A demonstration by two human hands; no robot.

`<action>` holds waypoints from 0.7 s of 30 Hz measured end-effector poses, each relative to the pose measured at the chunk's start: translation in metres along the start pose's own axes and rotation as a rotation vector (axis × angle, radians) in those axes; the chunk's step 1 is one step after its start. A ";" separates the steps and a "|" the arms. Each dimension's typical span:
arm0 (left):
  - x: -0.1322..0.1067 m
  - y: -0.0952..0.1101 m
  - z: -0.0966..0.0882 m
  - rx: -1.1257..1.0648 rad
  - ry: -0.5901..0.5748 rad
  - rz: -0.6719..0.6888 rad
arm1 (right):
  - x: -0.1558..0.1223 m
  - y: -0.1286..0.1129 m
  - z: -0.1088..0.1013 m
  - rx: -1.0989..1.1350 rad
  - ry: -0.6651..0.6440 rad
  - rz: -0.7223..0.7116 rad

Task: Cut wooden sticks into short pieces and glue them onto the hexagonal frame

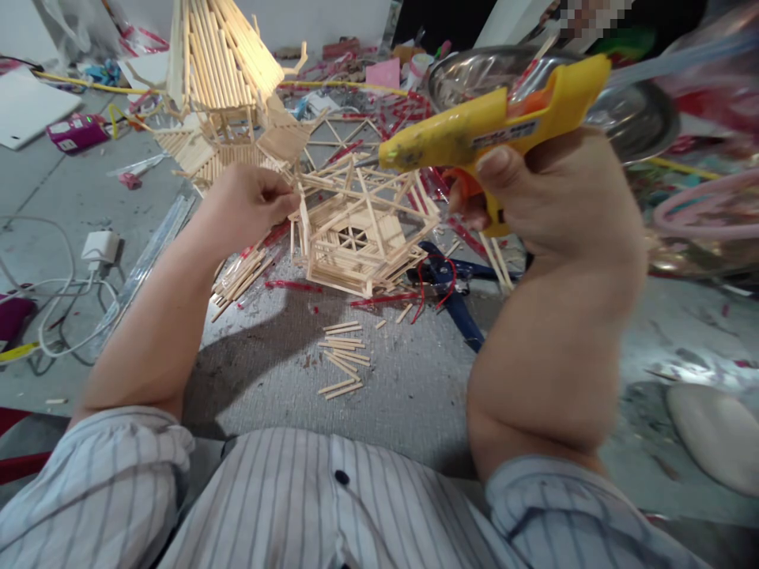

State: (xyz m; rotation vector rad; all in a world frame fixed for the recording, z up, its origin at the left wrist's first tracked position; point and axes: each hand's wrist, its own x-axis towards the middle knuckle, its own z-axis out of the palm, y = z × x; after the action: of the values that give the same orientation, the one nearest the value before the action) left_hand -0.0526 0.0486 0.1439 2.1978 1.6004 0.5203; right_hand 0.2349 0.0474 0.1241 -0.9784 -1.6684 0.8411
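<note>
My right hand [557, 190] grips a yellow hot glue gun [451, 130], its nozzle pointing left over a hexagonal frame of wooden sticks [391, 225]. The fingers are around the handle, by the orange trigger. At the frame's left side, my left hand [252, 201] is closed in a pinch on a thin wooden stick [304, 217] that stands upright at the frame. Whether this stick is joined to the frame I cannot tell. Behind my left hand rises a larger stick-built tower [225, 71] with a sloping roof.
Short cut sticks [344, 348] lie in front of the frame, with longer sticks [249, 276] to its left. Blue-handled cutters [456, 304] lie at its right. A metal bowl [640, 118] stands behind my right hand. A white charger [100, 247] with cables lies left.
</note>
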 end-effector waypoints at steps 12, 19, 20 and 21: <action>-0.060 0.042 0.076 0.510 -0.535 0.520 | 0.000 0.002 -0.001 0.074 -0.017 -0.040; -0.046 0.025 0.096 0.522 -0.595 0.412 | 0.000 0.006 -0.005 0.078 -0.018 -0.080; -0.044 0.024 0.097 0.514 -0.597 0.394 | -0.001 0.007 -0.006 0.072 -0.012 -0.077; -0.043 0.023 0.098 0.511 -0.596 0.378 | -0.001 0.007 -0.007 0.067 -0.006 -0.076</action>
State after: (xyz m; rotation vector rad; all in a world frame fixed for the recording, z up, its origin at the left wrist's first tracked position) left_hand 0.0030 -0.0067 0.0680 2.6835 1.0734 -0.4848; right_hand 0.2429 0.0500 0.1189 -0.8619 -1.6616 0.8445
